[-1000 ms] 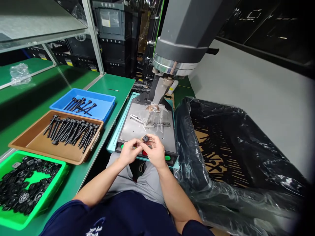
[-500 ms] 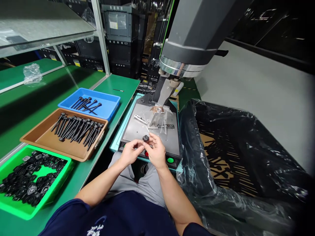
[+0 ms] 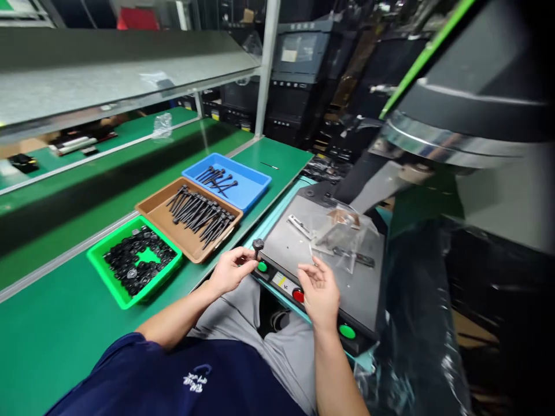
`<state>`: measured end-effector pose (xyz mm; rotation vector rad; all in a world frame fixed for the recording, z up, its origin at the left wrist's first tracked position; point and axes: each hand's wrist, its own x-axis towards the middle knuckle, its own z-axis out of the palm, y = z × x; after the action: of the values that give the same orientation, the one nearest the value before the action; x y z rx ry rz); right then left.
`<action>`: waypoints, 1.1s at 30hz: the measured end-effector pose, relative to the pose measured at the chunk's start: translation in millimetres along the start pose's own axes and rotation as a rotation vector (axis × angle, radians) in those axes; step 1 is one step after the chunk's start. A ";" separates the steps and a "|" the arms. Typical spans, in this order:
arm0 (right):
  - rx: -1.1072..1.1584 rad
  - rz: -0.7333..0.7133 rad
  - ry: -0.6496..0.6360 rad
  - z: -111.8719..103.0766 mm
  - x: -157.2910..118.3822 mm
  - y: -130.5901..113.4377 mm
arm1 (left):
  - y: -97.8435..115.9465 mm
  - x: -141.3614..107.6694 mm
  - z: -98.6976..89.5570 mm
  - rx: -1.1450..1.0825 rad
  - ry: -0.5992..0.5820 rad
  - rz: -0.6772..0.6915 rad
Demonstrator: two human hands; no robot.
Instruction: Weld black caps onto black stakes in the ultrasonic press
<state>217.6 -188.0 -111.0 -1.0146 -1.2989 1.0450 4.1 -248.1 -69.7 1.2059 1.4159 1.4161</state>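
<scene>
My left hand (image 3: 232, 271) pinches a black knob-headed bolt (image 3: 258, 245) between thumb and fingertips. Its round head points up, and the lower end is hidden by the fingers. My right hand (image 3: 321, 292) hovers near the red button on the machine's front panel, fingers curled but apart, nothing seen in them. Beyond both hands lies the machine's grey base plate (image 3: 277, 231), bearing a metal fixture (image 3: 333, 234) under a clear plastic guard. Green push buttons sit at either end of the panel, the left one (image 3: 262, 266) close to my left fingertips.
On the green bench to the left stand a green tray (image 3: 102, 277) of black round parts, a brown tray (image 3: 145, 209) of long black bolts and a blue tray (image 3: 249, 199) with several more. The machine head (image 3: 459, 133) overhangs on the right, above a plastic-lined bin (image 3: 407, 323).
My hands have come apart: the left has kept the bolt, the right has let go and moved right. The view has turned left, bringing more of the bench into sight.
</scene>
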 end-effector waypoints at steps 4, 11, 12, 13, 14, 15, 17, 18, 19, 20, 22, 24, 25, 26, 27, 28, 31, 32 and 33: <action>0.012 0.066 -0.039 -3.2 -3.5 15.7 | 13.7 6.3 -78.1 0.271 0.274 0.019; 0.023 0.169 -0.068 -0.7 -11.7 17.7 | 20.9 86.2 -207.9 1.184 0.301 -0.246; 0.022 0.176 -0.068 -0.9 -12.1 17.0 | 19.0 97.8 -217.5 1.259 0.267 -0.288; 0.018 0.183 -0.066 -1.4 -12.5 16.5 | 16.4 108.0 -224.6 1.309 0.242 -0.321; 0.010 0.189 -0.062 -2.2 -13.0 16.3 | 12.9 116.7 -229.8 1.337 0.223 -0.342; -0.001 0.195 -0.058 -3.2 -13.6 16.4 | 8.8 123.9 -233.4 1.348 0.210 -0.358; -0.021 0.203 -0.051 -5.8 -15.3 17.0 | -0.4 134.4 -237.8 1.341 0.203 -0.377; -0.027 0.208 -0.051 -7.2 -16.4 17.5 | -5.1 138.1 -239.1 1.333 0.207 -0.381; -0.031 0.212 -0.052 -8.7 -17.6 18.0 | -9.6 141.1 -240.1 1.328 0.211 -0.385; -0.032 0.216 -0.052 -10.2 -18.8 18.5 | -13.6 143.5 -240.9 1.324 0.216 -0.388; -0.033 0.230 -0.048 -12.7 -21.0 19.7 | -19.9 146.6 -242.0 1.318 0.227 -0.388; -0.039 0.249 -0.038 -14.3 -23.2 20.5 | -23.2 147.7 -242.6 1.308 0.232 -0.380; -0.044 0.260 -0.033 -14.9 -24.5 20.5 | -23.8 147.5 -242.9 1.302 0.232 -0.374; -0.047 0.272 -0.030 -15.8 -26.0 19.9 | -23.6 146.7 -243.3 1.296 0.229 -0.366; -0.050 0.284 -0.030 -17.4 -27.8 18.3 | -22.7 145.3 -243.9 1.290 0.227 -0.357; -0.054 0.295 -0.029 -20.4 -29.9 15.7 | -21.1 143.2 -244.7 1.286 0.226 -0.348; -0.135 0.306 0.004 -44.4 -36.4 0.4 | -12.4 131.0 -248.8 1.285 0.252 -0.315; -0.185 0.293 0.036 -59.2 -37.4 -6.8 | -8.2 124.4 -250.5 1.290 0.270 -0.296; -0.243 0.270 0.076 -77.5 -37.2 -14.7 | -3.3 116.4 -252.3 1.297 0.288 -0.276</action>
<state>295.5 -227.1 -107.2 -1.4311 -1.2708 1.0541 -268.0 -198.6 -43.9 1.4264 2.7394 0.3504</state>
